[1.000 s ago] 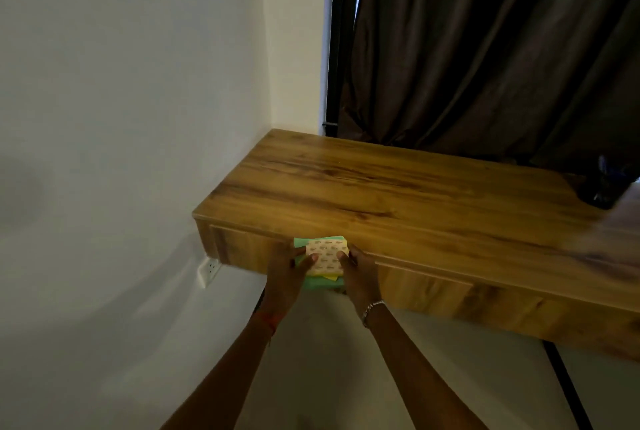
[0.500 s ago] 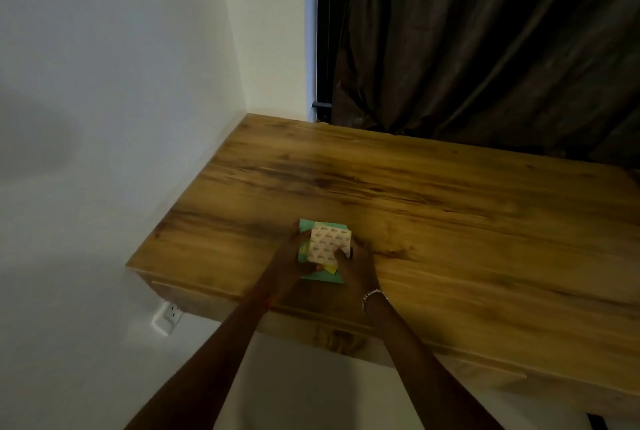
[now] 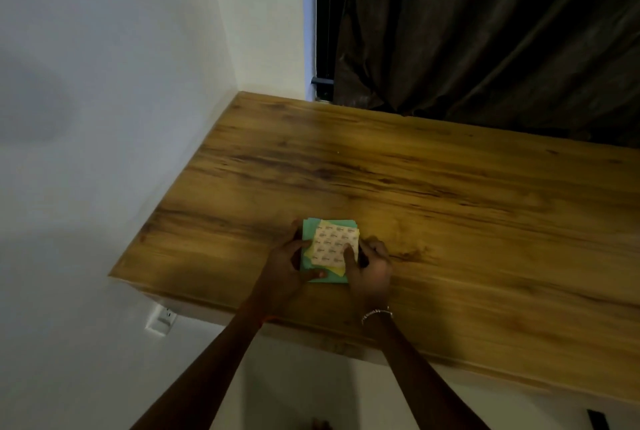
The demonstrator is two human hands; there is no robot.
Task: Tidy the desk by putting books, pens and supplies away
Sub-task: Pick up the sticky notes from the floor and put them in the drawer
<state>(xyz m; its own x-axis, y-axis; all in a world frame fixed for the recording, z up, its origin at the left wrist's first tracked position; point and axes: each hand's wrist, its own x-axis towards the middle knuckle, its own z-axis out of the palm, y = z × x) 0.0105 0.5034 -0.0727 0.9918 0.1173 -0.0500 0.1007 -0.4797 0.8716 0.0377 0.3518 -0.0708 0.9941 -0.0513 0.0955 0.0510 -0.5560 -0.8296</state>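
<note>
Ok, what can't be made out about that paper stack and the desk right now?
All in the head view:
- Print on top of the paper stack: too small to read.
- Its sides and thickness: covered by the left hand and right hand.
- Right end of the desk: cut off by the frame edge.

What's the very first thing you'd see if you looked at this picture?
The bright stack of paper squares, green and yellow with a pale patterned sheet on top, jumps out near the front left of the wooden desk. The left hand and right hand hold it from either side. Behind the desk hangs a big dark curtain.
</note>
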